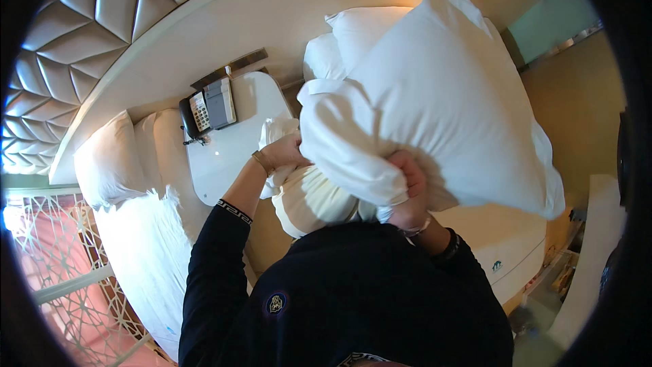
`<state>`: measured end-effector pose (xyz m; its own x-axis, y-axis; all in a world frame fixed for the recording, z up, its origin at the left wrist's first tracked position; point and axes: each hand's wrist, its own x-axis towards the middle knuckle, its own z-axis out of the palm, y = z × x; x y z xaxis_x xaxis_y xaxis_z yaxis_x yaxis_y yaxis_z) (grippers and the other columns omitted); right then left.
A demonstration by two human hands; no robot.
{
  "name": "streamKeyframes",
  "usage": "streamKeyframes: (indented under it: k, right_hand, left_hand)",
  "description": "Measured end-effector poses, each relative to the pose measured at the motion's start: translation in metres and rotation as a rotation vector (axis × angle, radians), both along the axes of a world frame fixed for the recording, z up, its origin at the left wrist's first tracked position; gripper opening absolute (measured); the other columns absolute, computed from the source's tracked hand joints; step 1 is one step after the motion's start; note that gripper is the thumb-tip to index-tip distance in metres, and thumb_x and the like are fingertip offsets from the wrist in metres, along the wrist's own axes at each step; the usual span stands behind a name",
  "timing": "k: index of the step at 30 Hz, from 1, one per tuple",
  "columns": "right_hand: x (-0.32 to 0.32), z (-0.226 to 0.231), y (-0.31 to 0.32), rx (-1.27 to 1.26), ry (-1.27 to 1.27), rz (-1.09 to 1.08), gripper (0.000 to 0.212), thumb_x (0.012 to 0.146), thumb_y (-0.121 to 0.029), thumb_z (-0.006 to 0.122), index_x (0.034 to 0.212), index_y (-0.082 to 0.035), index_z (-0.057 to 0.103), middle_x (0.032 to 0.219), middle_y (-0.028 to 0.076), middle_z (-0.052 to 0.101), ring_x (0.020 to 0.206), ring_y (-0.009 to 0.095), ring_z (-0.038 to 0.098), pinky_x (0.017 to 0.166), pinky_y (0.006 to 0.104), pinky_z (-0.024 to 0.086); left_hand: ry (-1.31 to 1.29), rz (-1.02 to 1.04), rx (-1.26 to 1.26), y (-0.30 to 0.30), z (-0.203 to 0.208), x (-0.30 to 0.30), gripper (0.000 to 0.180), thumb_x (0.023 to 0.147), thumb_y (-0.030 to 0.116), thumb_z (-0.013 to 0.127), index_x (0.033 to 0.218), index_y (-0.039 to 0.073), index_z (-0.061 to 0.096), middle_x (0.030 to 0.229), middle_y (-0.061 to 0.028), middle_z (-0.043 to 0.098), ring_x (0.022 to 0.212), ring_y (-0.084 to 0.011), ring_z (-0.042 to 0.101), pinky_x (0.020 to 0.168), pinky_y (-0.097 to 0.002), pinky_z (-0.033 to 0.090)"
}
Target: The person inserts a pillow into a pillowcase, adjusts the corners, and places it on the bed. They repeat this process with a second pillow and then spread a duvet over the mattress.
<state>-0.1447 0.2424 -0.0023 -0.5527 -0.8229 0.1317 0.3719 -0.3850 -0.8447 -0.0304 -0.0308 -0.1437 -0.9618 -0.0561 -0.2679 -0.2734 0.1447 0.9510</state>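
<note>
Right of the bedside table [252, 105] I have the large white pillow [451, 102], most of it spreading up and rightward beyond my right hand [409, 194], whose fingers curl tightly around its bunched cloth [343, 136]. My left hand [285, 151], by the table's right edge, meets the cloth's left side; its fingertips are hidden, so I can't tell whether they pinch.

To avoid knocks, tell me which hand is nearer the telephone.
Left: the left hand is right of the telephone, slightly below it in view; the right hand is farther right, at the large white pillow.
</note>
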Motion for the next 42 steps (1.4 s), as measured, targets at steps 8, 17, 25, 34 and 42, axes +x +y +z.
streamKeyframes:
  k: [8, 17, 25, 34, 42]
  right_hand:
    - [-0.063, -0.047, 0.059, 0.283, 0.214, -0.184, 0.024, 0.076, -0.002, 0.070, 0.095, -0.004, 0.056, 0.095, 0.000, 0.061, 0.084, 0.008, 0.055, 0.077, 0.0225, 0.044]
    - [-0.070, -0.120, 0.081, 0.655, 0.278, 0.034, 0.038, 0.076, -0.002, 0.070, 0.112, 0.001, 0.059, 0.101, 0.003, 0.064, 0.093, 0.012, 0.058, 0.086, 0.0277, 0.046]
    - [-0.070, -0.127, 0.080, 1.268, 1.025, 0.281, 0.054, 0.078, -0.030, 0.073, 0.120, -0.003, 0.055, 0.094, 0.014, 0.065, 0.089, 0.028, 0.063, 0.077, 0.0392, 0.049]
    - [-0.070, -0.156, -0.051, 0.599, 1.716, -0.222, 0.037, 0.072, -0.021, 0.068, 0.108, -0.016, 0.061, 0.103, 0.009, 0.065, 0.109, 0.030, 0.055, 0.089, 0.0476, 0.039]
    - [-0.157, -0.186, -0.033, 0.953, 1.042, -0.300, 0.029, 0.067, -0.009, 0.059, 0.093, -0.001, 0.067, 0.078, 0.018, 0.065, 0.076, 0.034, 0.064, 0.068, 0.0412, 0.049]
  left_hand:
    - [-0.088, 0.346, -0.400, 0.048, 0.017, 0.023, 0.021, 0.081, 0.021, 0.067, 0.092, 0.003, 0.068, 0.082, -0.0167, 0.068, 0.076, -0.0323, 0.065, 0.071, -0.0383, 0.049]
    - [-0.263, 0.344, -0.778, 0.066, -0.026, 0.028, 0.026, 0.091, 0.029, 0.052, 0.092, 0.007, 0.066, 0.092, -0.0161, 0.067, 0.086, -0.0366, 0.063, 0.075, -0.0463, 0.050]
    - [-0.299, 0.318, -0.833, 0.090, -0.061, 0.010, 0.036, 0.095, 0.035, 0.043, 0.086, 0.008, 0.065, 0.089, -0.0174, 0.068, 0.081, -0.0378, 0.064, 0.073, -0.0495, 0.049]
    - [0.073, 0.233, -0.854, 0.131, 0.024, -0.017, 0.026, 0.092, 0.024, 0.054, 0.073, 0.007, 0.053, 0.071, -0.0154, 0.061, 0.064, -0.0352, 0.062, 0.057, -0.0463, 0.049]
    - [0.069, 0.126, -0.809, 0.122, 0.046, 0.036, 0.023, 0.088, 0.019, 0.060, 0.072, 0.005, 0.051, 0.070, -0.0134, 0.055, 0.064, -0.0348, 0.059, 0.056, -0.0448, 0.047]
